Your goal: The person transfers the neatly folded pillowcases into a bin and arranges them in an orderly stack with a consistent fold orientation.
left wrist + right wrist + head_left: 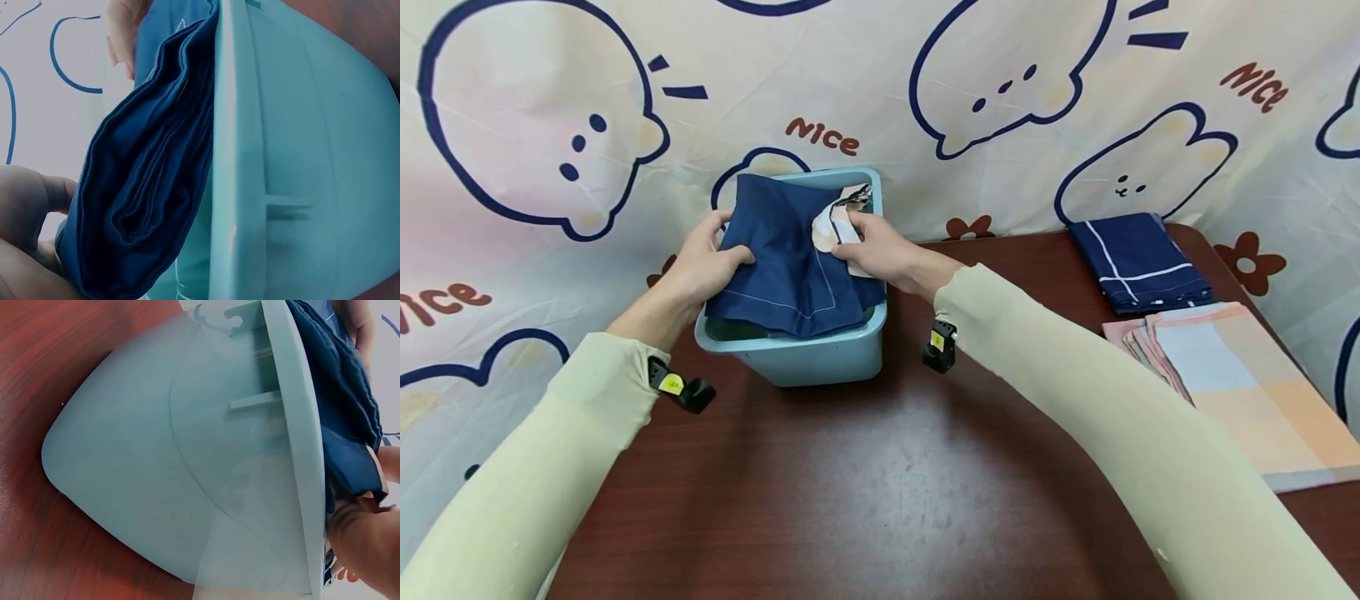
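Note:
A folded navy cloth [778,250] with a thin white line lies across the top of a light blue bin [808,358]. At its left edge the left hand [703,262] grips it between thumb and fingers. The left wrist view shows the cloth's stacked folds [144,169] beside the bin's rim [234,150]. The right hand [883,250] pinches a pale patterned piece [833,227] at the cloth's right side. In the right wrist view, that hand's fingers [369,537] are at the navy cloth [344,419], partly hidden by it.
On the brown table [850,483], a folded navy cloth with white stripes [1138,258] lies at the back right. In front of it is a folded pink, orange and pale blue checked cloth [1247,375]. A printed curtain [985,192] hangs behind the bin.

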### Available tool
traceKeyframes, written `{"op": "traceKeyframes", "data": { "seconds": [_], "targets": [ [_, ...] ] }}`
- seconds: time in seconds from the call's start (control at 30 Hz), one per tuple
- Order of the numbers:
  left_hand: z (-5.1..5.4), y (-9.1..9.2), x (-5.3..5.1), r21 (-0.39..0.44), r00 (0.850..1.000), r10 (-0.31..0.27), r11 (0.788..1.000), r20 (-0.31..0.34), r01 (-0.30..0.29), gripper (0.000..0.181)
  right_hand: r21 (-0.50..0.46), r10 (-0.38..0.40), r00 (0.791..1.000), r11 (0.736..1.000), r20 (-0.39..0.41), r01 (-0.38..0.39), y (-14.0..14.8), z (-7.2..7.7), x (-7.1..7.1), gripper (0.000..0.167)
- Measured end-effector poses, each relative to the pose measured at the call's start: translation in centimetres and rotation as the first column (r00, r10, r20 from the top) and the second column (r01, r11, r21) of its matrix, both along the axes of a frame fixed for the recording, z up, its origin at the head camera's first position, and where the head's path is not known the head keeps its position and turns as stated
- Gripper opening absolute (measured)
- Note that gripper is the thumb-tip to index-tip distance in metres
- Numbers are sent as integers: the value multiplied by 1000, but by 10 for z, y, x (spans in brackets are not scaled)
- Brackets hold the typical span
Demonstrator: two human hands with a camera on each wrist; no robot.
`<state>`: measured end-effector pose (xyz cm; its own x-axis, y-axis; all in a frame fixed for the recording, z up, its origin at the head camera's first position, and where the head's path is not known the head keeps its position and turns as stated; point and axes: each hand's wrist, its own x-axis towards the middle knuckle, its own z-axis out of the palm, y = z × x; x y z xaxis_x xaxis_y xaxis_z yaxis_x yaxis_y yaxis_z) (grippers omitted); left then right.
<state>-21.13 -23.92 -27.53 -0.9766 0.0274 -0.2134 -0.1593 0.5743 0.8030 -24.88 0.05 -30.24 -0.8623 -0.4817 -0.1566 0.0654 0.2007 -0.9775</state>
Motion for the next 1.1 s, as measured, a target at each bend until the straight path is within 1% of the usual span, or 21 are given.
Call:
{"op": "traceKeyframes", "data": {
  "seconds": [0.1, 0.27, 0.4, 0.47, 0.6, 0.8, 1.03, 1.1],
  "targets": [
    [-1, 1, -2, -22, 1000, -7, 1000, 7, 7, 69, 17, 0, 1000, 1000, -2, 0, -2, 1, -1, 45],
    [-5, 0, -4, -48, 1000, 0, 999, 16, 1, 70, 35, 1, 1000, 999, -7, -1, -5, 2, -4, 42],
    [-7, -1, -6, -50, 1000, 0, 999, 17, 1, 69, 46, 6, 1000, 999, -8, -6, -6, 3, -4, 38],
    [-7, -1, -8, -58, 1000, -2, 998, 17, 3, 70, 47, 7, 1000, 999, 4, -8, -7, 2, -4, 40],
    [-9, 2, -10, -88, 1000, 2, 996, 7, -1, 71, 52, 8, 1000, 999, 14, -9, -8, 2, -4, 42],
    [-12, 7, -14, -121, 1000, 1, 993, -28, -5, 69, 82, 25, 1000, 996, -9, -24, -10, 3, -5, 34],
    [-15, 2, -17, -152, 1000, 14, 988, -7, -15, 72, 129, 56, 998, 990, -21, -52, -14, 3, -9, 64],
    [-16, 3, -17, -166, 1000, 10, 986, -8, -11, 73, 139, 54, 998, 989, -23, -50, -15, 3, -9, 66]
  ]
}}
